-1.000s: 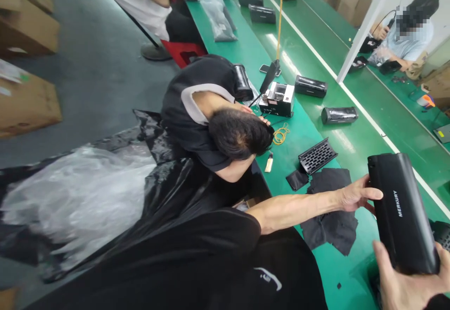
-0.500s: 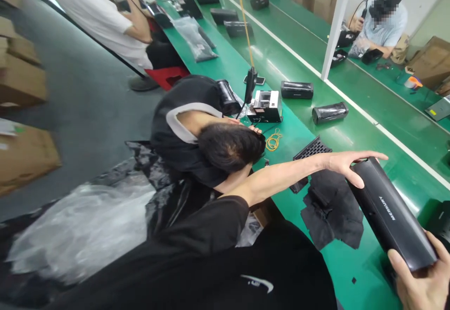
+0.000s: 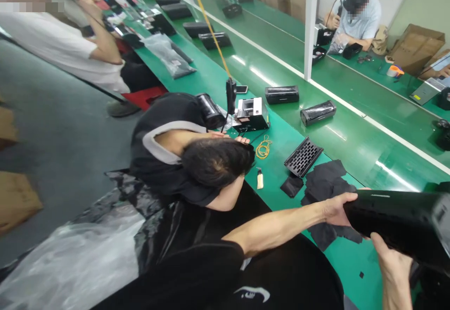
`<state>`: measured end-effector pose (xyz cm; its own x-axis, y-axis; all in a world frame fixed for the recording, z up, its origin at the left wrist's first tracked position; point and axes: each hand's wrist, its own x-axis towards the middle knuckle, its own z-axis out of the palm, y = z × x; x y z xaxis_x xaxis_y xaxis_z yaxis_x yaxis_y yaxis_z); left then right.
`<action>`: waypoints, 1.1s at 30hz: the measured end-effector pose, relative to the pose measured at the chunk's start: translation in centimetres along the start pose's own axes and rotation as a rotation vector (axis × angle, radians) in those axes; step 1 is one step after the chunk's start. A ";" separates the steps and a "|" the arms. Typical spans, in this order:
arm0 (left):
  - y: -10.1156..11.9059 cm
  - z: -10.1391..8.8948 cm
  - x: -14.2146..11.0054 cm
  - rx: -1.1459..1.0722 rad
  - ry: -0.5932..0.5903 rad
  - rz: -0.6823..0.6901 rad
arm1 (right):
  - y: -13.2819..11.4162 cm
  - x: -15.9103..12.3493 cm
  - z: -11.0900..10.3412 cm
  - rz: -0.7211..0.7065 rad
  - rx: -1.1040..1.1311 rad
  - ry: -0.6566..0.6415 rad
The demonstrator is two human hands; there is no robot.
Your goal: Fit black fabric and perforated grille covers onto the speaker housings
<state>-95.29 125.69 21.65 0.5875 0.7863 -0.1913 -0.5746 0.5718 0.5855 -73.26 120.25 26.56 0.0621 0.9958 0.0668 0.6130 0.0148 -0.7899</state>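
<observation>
A long black speaker housing (image 3: pixel 393 218) is held up over the bench at the right, its side and far end turned toward me. My left hand (image 3: pixel 339 210) is closed on its left end, thumb along the upper edge and most fingers hidden behind. From below, my right hand (image 3: pixel 392 258) supports the housing, its thumb on the near side and its other fingers out of sight underneath. Beneath the left hand lies a pile of black cloth-like sheets (image 3: pixel 325 176). Just beyond are a perforated black grille (image 3: pixel 304 156) and a small folded black piece (image 3: pixel 291 186).
A co-worker in black (image 3: pixel 165 151) leans over the bench (image 3: pixel 274 160) at my left, near a small black-and-white machine (image 3: pixel 251 113). Two black units (image 3: pixel 281 94) stand on the green surface beyond. Yellow cord (image 3: pixel 263 148) lies close by. Clear plastic (image 3: pixel 77 258) covers the lower left.
The housing has been rotated, so the MERKURY lettering no longer faces me. My left hand regripped its end, and my right hand moved underneath. The view has swung right.
</observation>
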 end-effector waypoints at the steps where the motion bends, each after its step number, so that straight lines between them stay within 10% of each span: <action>1: -0.2 -0.3 -0.3 0.062 0.040 -0.046 | -0.5 -0.1 0.1 0.024 0.019 0.022; 4: 2.3 -0.8 -1.5 0.294 0.148 0.012 | -1.9 0.2 -1.1 0.022 -0.179 0.010; 9: 6.1 0.9 -2.3 0.852 -0.030 0.200 | -1.9 1.2 -2.3 -0.251 -0.611 -0.254; 20: 4.3 -2.0 -4.6 0.574 0.065 0.159 | 2.4 -3.5 -3.4 0.143 0.069 -0.126; 33: 0.1 -5.7 -5.1 0.610 0.177 -0.077 | 4.4 -6.7 1.7 0.626 0.500 -0.062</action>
<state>-101.59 123.09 18.17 0.4808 0.8052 -0.3472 -0.0764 0.4329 0.8982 -72.35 113.78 21.57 0.2243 0.8358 -0.5012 0.0527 -0.5240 -0.8501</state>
